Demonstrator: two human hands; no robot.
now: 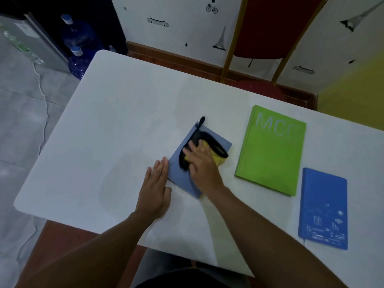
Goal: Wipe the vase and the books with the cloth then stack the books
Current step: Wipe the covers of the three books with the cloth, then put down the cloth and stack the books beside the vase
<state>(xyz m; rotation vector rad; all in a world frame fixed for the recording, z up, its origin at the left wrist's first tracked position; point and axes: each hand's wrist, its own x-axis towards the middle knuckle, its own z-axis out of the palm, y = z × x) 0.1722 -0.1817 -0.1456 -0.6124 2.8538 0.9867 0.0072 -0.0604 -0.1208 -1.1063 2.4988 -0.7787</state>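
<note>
**Wiping the pale blue book, two more waiting to the right**

R hand [199, 161] is spread flat, fingers loosely open, pressing the cloth [209, 150] (yellow w/ black trim) onto the pale blue book [182, 177]. It isn't gripping so much as pinning the cloth under the palm. Cloth sits on the book's far half; a black loop end pokes past the top corner onto the table [116, 113].

L hand [156, 183] lies flat and open, holding nothing, fingertips at the book's left edge, looks like it's bracing the book vs. sliding.

The book lies skewed, long axis running from near-right to far-left, so a wipe along its length would go diagonally away from the person.

Next out: green book [272, 150], just to the right of the cloth, close to but apart from the pale blue one, long axis roughly away from the person. Bright blue book [324, 208] is further right and nearer the person, close beside the green one's lower corner.

Judgement: both unwiped-looking books lie on the R hand's side, so R hand is nearer; cloth only needs a short shift right to reach the green cover. No vase in view. Stacking not yet begun, all 3 books lie separate.
</note>
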